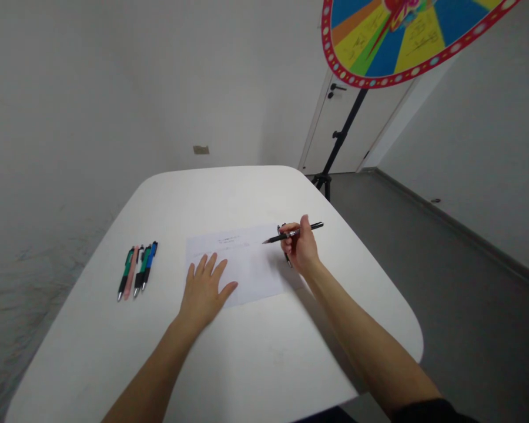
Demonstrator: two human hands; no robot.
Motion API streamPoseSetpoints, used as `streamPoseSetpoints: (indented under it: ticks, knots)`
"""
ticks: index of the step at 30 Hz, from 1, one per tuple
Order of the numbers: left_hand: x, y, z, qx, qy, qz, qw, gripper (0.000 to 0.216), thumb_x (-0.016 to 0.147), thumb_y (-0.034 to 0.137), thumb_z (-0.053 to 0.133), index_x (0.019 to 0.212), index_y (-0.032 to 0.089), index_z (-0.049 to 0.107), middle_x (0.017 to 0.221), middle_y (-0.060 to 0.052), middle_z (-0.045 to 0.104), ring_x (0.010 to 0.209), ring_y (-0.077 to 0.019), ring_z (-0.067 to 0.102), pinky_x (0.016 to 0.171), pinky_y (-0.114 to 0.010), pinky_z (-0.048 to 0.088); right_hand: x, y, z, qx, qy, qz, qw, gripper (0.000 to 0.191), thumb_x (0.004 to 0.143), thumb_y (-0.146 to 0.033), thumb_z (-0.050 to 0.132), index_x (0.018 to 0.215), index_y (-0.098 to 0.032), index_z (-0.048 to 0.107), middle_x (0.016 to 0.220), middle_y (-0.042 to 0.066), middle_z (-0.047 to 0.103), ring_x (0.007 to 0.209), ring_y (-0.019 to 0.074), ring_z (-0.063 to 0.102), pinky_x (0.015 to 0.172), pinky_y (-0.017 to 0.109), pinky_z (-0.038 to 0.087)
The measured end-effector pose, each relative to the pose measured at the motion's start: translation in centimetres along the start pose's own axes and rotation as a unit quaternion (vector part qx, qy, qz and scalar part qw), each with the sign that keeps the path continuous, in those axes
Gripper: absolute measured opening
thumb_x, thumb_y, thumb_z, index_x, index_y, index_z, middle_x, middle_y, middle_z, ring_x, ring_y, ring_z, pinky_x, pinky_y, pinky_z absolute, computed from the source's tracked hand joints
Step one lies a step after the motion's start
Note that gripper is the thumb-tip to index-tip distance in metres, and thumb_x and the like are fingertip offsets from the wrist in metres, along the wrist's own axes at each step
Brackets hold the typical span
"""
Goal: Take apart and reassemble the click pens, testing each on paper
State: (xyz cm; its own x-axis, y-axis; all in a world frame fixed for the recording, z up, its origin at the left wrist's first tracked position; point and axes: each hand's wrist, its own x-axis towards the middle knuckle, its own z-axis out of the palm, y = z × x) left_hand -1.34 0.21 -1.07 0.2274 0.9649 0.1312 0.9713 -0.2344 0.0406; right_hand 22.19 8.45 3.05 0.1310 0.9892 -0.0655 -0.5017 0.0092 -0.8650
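A white sheet of paper [253,273] with a few lines of small handwriting near its top lies on the table. My left hand [205,288] rests flat on its left part, fingers spread. Above the sheet's right side, my right hand [303,247] is closed around a black pen [275,238], whose tip points left and whose back end sticks out past the thumb. Another dark, slim thing, perhaps a second pen [288,259], shows beside the fingers of that hand; most of it is hidden, and I cannot tell whether it is held or lying down.
Left of the sheet, several pens [134,273] in green, pink, white and blue lie side by side on the white table [255,358]. Beyond its far right edge stands a colourful prize wheel [379,76] on a black stand [346,126], before a white door [352,117].
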Motion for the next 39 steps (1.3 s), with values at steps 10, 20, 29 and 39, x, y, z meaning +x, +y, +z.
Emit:
streamPoseSetpoints:
  ticks: [10,20,29,39]
  knots:
    - [0.1,-0.1,0.1,-0.001,0.009,-0.001,1.0,0.056,0.091,0.053,0.047,0.137,0.02,0.05,0.149,-0.012,0.042,0.139,-0.0338,0.035,0.112,-0.055,0.029,2.4,2.7,-1.7,-0.32,-0.027,-0.099,0.942,0.022,0.066,-0.032,0.069,0.059,-0.021,0.051,0.046,-0.003,0.058,0.039,0.0116,0.052,0.041,0.023,0.04]
    - [0.0,0.0,0.0,0.001,0.004,0.001,1.0,0.056,0.092,0.051,0.047,0.137,0.019,0.05,0.149,-0.014,0.042,0.139,-0.0345,0.035,0.111,-0.056,0.03,2.3,2.8,-1.4,-0.402,-0.062,-0.112,0.907,0.019,0.068,-0.029,0.062,0.058,-0.023,0.047,0.046,-0.003,0.057,0.042,0.0141,0.053,0.043,0.026,0.038]
    - [0.1,0.0,0.0,-0.002,0.011,0.0,1.0,0.056,0.091,0.052,0.047,0.137,0.019,0.05,0.149,-0.013,0.043,0.139,-0.0343,0.036,0.111,-0.056,0.03,2.1,2.6,-1.1,-0.411,-0.062,-0.105,0.903,0.018,0.065,-0.026,0.06,0.055,-0.023,0.045,0.043,-0.004,0.055,0.04,0.0143,0.052,0.042,0.026,0.036]
    - [0.1,-0.1,0.2,-0.009,0.013,-0.001,1.0,0.056,0.091,0.052,0.047,0.137,0.02,0.05,0.149,-0.013,0.043,0.139,-0.0339,0.035,0.112,-0.056,0.029,2.2,2.9,-1.3,-0.424,-0.048,-0.128,0.895,0.019,0.067,-0.024,0.061,0.055,-0.024,0.046,0.044,-0.004,0.055,0.042,0.0136,0.051,0.045,0.027,0.036]
